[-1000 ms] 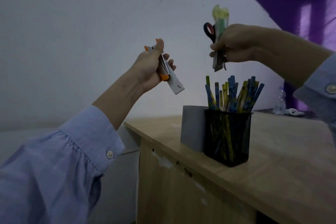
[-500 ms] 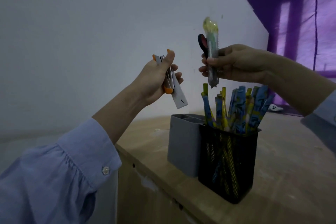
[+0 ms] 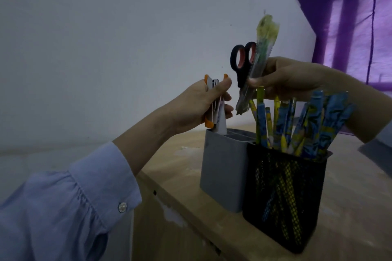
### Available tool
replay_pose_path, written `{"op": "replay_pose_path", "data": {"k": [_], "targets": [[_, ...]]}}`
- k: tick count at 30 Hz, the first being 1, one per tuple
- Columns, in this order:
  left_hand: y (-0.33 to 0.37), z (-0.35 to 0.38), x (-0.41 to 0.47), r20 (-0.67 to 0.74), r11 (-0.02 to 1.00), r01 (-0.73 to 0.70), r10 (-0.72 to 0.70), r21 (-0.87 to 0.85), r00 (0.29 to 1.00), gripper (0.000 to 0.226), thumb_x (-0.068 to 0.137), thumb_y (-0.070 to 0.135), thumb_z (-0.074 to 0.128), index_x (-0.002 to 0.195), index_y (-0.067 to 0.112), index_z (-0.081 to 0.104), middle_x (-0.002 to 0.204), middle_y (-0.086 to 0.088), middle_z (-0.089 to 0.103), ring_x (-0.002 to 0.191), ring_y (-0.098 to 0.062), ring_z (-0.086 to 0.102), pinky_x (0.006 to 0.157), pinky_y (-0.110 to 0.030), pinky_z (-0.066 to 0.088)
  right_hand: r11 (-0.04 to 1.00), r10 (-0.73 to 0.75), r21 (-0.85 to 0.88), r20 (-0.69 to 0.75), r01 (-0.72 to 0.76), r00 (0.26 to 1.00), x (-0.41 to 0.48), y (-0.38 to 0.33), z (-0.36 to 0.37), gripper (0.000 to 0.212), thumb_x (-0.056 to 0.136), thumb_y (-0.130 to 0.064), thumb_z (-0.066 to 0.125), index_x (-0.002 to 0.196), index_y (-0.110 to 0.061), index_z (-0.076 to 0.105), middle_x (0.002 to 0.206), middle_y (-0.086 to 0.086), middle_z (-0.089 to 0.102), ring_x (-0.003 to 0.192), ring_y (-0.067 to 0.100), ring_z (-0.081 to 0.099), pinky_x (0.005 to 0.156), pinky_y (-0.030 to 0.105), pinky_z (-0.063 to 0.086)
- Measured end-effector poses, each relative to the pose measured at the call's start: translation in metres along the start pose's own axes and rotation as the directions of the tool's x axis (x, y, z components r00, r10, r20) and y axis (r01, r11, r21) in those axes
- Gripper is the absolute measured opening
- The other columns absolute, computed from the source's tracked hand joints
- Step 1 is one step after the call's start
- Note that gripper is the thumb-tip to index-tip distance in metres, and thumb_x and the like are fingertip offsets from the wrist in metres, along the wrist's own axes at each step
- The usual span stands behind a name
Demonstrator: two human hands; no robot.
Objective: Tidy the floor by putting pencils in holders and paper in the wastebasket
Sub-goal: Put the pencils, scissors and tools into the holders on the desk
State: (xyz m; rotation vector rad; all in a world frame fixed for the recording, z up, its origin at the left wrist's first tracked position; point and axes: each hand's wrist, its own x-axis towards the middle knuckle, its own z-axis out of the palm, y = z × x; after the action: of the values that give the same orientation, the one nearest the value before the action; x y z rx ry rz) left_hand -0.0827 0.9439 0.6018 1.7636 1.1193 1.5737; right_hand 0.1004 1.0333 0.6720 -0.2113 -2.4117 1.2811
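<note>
My left hand [image 3: 197, 104] grips a white and orange stapler [image 3: 213, 104], whose lower end dips into the grey plastic holder [image 3: 222, 171] on the wooden desk. My right hand [image 3: 290, 78] holds black-handled scissors [image 3: 241, 63] together with a clear yellow-green utility knife [image 3: 258, 57], just above the holders. A black mesh holder [image 3: 284, 199] stands right of the grey one, packed with several blue and yellow pencils [image 3: 303, 125].
The wooden desk [image 3: 350, 207] runs from centre to lower right, its front edge close to the holders. A pale wall fills the left and back. A purple curtain [image 3: 356, 21] hangs at the upper right.
Both hands have come down toward the holders. The stapler's tip now sits inside the grey holder, and the scissors and knife hang closer over the pencils.
</note>
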Motion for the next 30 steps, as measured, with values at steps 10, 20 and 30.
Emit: {"op": "replay_pose_path", "data": {"k": [10,20,30], "targets": [[-0.013,0.019,-0.002,-0.196,0.992,-0.123,0.125,0.022,0.973,0.033,0.094,0.038,0.048,0.081,0.009,0.054,0.075,-0.005,0.054,0.052,0.000,0.063,0.049,-0.010,0.048,0.976,0.118,-0.201,0.167,-0.083,0.979,0.010,0.000,-0.002,0.044,0.041,-0.037,0.094,0.073,-0.016,0.073,0.079,0.002,0.070,0.078,0.016,0.068,0.068,0.023,0.056],[-0.022,0.023,-0.008,-0.161,0.989,-0.136,0.125,-0.056,0.979,0.034,0.098,0.033,0.046,0.072,0.019,0.064,0.069,0.000,0.067,0.062,-0.010,0.065,0.057,-0.021,0.054,0.956,0.268,-0.148,0.098,-0.253,0.958,0.015,0.006,0.006,0.032,0.081,-0.012,0.057,0.103,0.011,0.056,0.091,0.022,0.062,0.072,0.021,0.069,0.063,0.027,0.059],[-0.019,0.005,-0.017,-0.218,0.995,-0.030,0.009,-0.096,0.976,0.023,0.097,0.030,0.047,0.098,0.014,0.062,0.083,0.003,0.061,0.069,-0.009,0.061,0.057,-0.020,0.052,0.971,0.203,-0.164,0.194,-0.172,0.960,0.007,0.001,-0.003,0.028,0.069,-0.024,0.074,0.096,-0.016,0.070,0.106,0.016,0.062,0.087,0.025,0.066,0.065,0.029,0.056]]}}
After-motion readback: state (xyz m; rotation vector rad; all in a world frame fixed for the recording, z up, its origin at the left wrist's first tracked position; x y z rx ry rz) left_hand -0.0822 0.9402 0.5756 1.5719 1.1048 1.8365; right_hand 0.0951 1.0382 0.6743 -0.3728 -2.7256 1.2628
